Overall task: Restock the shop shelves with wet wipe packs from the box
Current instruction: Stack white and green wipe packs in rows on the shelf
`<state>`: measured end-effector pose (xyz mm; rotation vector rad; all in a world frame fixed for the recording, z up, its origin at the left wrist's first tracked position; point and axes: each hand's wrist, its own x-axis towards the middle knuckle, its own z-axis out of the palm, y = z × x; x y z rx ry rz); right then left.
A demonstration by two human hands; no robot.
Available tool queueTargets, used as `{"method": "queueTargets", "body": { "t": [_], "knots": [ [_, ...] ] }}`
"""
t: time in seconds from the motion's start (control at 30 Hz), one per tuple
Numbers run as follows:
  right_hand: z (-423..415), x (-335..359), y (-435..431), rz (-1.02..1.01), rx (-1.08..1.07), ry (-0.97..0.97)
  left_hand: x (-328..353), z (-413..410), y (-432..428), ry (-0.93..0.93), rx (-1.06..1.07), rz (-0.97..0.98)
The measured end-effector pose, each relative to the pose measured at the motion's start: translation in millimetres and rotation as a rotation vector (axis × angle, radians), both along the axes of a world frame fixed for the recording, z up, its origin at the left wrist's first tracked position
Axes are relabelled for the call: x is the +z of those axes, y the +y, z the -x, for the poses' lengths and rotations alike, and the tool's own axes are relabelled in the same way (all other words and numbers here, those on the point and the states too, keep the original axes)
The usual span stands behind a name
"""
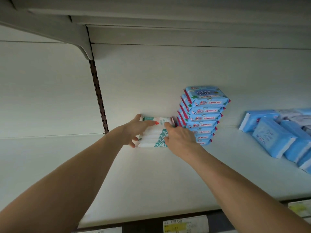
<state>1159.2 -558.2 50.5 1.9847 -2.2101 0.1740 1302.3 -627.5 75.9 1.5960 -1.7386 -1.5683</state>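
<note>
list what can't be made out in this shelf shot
- Box: outside the head view entirely.
- White and green packs: ends covered by the left hand and right hand; how many packs is unclear.
- Blue packs: lowest ones partly hidden behind the right hand.
- Price labels: print blurred, cut by the bottom edge.
- Pale blue packs: cut off by the right edge.

The light is soft and a bit dim. Straight lines bend near the edges, and the price tags (183,226) look blurry.
</note>
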Motion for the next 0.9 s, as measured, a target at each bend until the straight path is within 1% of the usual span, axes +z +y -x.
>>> {"method": "queueTargets", "body": {
  "t": [0.1, 0.3, 0.4, 0.57, 0.6, 0.67, 0.8, 0.9],
  "knots": [
    [0, 1, -2, 0.004, -0.012, 0.047, -3, 6, 1, 0.082, 0.050, -0.047],
    [8, 10, -5, -0.004, -0.019, 0.250, -6, 17, 5, 0.159, 0.126, -0.084],
    [16, 12, -4, -0.013, -0.018, 0.285, -6, 25, 8, 0.149, 0.122, -0.079],
    [25, 9, -2, 0.019, 0.005, 0.281, -3, 29, 7, 0.074, 0.115, -0.106],
    [27, 8, -1, 0.034, 0.010, 0.279, -2, 28, 6, 0.043, 0.102, -0.100],
    [31, 8, 1, 0.059, 0.021, 0.273, -3, 24, 3, -0.060, 0.028, -0.011],
    [37, 6, 6, 0.061, 0.040, 0.288, -17, 21, 11, -0.359, -0.166, 0.314],
    [35, 2, 7, 0.052, 0.056, 0.284, -31, 23, 13, -0.559, -0.228, 0.506]
  ]
}}
